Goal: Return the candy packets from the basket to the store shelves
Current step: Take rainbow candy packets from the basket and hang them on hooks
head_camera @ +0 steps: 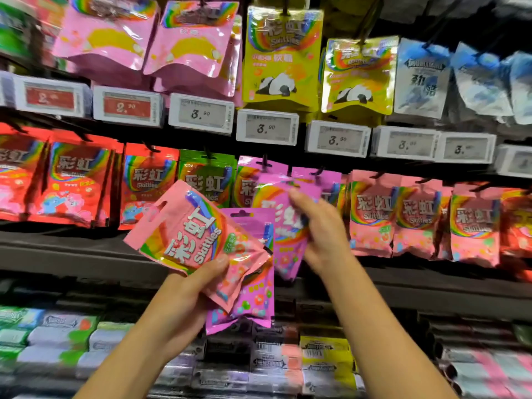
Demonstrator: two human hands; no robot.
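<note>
Right hand (pixel 319 226) grips a purple packet (pixel 288 226) at frame centre, lifting it toward the purple peg row (pixel 266 165); left hand (pixel 195 286) pinches pink packet (pixel 193 226) and spare purple packet (pixel 247 298), lower centre, queued.

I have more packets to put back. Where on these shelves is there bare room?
Bare dark shelf ledge runs below the red packets, left of the left hand. The hanging rows above and the gum boxes below are packed tight.
</note>
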